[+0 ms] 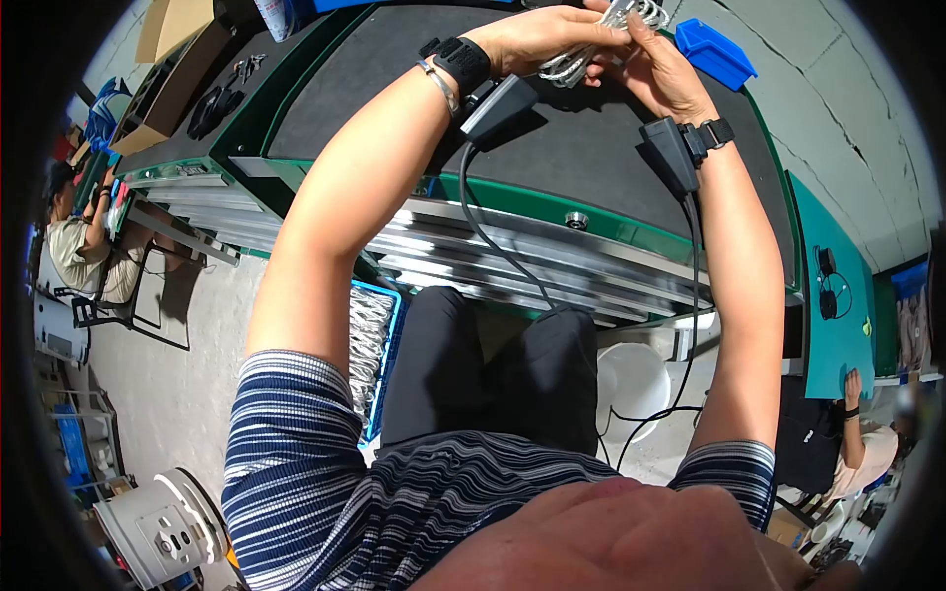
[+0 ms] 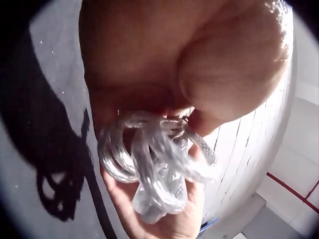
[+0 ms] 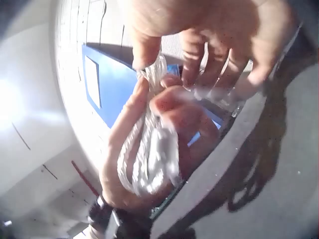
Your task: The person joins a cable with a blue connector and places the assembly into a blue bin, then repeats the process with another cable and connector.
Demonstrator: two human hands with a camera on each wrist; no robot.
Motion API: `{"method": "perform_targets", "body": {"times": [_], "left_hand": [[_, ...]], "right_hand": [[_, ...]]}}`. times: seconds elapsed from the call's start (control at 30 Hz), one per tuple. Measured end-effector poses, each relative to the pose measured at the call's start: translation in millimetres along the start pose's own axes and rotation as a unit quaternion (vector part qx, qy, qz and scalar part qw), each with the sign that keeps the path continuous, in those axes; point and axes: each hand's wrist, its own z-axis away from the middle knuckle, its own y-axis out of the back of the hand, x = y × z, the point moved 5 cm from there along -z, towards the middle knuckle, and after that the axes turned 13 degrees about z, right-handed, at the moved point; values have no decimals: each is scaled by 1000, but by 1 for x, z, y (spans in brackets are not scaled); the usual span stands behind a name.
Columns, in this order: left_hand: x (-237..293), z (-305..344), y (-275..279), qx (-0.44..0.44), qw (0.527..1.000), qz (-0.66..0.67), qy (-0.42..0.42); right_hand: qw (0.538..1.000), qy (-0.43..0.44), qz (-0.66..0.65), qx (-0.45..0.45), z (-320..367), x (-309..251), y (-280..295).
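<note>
At one o'clock, glossy braided coils (image 1: 566, 71) are gripped by the left hand (image 1: 547, 39) and right hand (image 1: 670, 77), beside a white-labelled blue bin (image 1: 716, 55).

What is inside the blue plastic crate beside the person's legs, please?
Bundles of shiny whitish cord, packed in a row, show inside the blue plastic crate. Its bottom is hidden beneath them, and the left arm and striped sleeve cover its outer side.

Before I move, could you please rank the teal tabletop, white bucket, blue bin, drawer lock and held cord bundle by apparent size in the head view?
Largest to smallest:
Teal tabletop
White bucket
Blue bin
Drawer lock

Unsure: cord bundle, partly hidden, close to the blue bin in size.
</note>
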Motion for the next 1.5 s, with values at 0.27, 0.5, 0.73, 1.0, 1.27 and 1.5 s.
{"method": "perform_targets", "body": {"times": [0.27,0.5,0.73,1.0,1.27,1.5], "left_hand": [[-2,13,-12,73,978,-188,52],[-3,6,-10,128,918,-374,8],[0,9,-7,113,909,-400,9],[2,12,-1,168,843,-511,8],[2,12,4,167,874,-457,15],[5,10,7,147,842,-519,-16]], "right_hand": [[995,75,38,51,-5,2,17],[993,71,50,81,-8,6,22],[990,42,62,123,-3,0,12],[986,-37,45,157,-2,13,25],[984,16,42,174,-5,17,36],[987,24,20,155,-7,19,36]]}}
